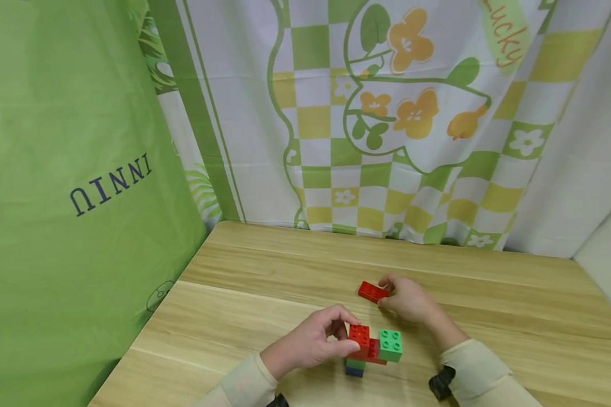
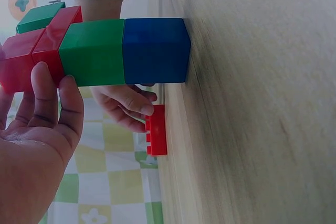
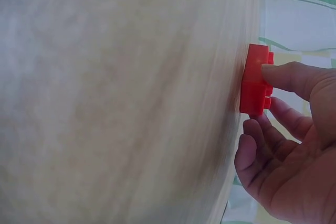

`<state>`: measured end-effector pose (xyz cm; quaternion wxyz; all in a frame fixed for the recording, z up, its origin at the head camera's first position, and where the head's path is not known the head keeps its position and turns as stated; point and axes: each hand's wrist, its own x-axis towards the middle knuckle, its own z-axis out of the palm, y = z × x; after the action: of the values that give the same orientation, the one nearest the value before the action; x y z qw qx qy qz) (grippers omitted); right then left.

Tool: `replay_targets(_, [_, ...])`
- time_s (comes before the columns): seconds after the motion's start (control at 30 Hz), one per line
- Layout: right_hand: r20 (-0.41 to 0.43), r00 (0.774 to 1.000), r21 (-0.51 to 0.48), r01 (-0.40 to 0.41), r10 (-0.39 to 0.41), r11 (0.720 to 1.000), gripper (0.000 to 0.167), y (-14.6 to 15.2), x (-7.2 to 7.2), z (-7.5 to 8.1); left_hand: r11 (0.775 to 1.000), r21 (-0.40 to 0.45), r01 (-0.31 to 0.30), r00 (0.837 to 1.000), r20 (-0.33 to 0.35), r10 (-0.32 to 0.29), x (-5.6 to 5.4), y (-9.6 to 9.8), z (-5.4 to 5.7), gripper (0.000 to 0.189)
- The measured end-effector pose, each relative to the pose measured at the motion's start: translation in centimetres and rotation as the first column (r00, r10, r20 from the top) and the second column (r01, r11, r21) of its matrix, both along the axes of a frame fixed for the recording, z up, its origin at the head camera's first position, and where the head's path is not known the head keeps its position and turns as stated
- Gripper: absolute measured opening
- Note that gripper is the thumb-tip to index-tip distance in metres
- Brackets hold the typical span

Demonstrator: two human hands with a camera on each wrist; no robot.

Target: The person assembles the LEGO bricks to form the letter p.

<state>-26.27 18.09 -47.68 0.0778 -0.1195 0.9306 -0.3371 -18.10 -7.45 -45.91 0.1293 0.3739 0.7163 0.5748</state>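
Note:
My left hand (image 1: 310, 341) holds a small tower of toy building bricks by its upper red brick (image 1: 359, 338), thumb on the near side and fingers behind. Beside that brick sits a green brick (image 1: 390, 345). Both rest on a longer red brick (image 2: 58, 35), which lies across a second green brick (image 2: 92, 53). A blue brick (image 2: 156, 51) forms the base, standing at the table surface. Farther back, my right hand (image 1: 412, 301) pinches one end of a loose red brick (image 1: 372, 291) between thumb and fingers. That brick lies studs up on the table, its side visible in the right wrist view.
The wooden table (image 1: 265, 271) has its left edge along a green fabric panel (image 1: 91, 271). A patterned curtain (image 1: 326, 186) hangs at the back edge. Black straps (image 1: 442, 382) circle the wrists over pale sleeves.

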Motion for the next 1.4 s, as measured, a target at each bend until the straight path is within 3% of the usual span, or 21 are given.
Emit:
replay_targets(0.23, [0.028, 0.999, 0.005, 0.019, -0.019, 1.0, 0.039, 0.0, 0.2, -0.3, 1.0, -0.015, -0.002, 1.0, 0.02, 0.002, 0.0, 0.1, 0.0, 0.024])
replay_targets(0.57, [0.036, 0.999, -0.07, 0.012, -0.009, 0.997, 0.036, 0.4, 0.9, -0.1, 0.999, -0.039, -0.007, 1.0, 0.003, 0.007, 0.0, -0.1, 0.1, 0.023])
replay_targets(0.83, [0.021, 1.0, -0.052, 0.017, -0.016, 0.998, 0.043, 0.7, 2.2, 1.9, 0.996, -0.054, -0.068, 0.995, -0.082, 0.064, 0.1, 0.1, 0.1, 0.023])
replay_targets(1.4, [-0.027, 1.0, -0.11, -0.012, 0.009, 0.994, 0.037, 1.0, 5.2, 6.2, 0.994, -0.036, -0.105, 0.987, -0.123, 0.1, 0.3, 0.3, 0.6, 0.023])
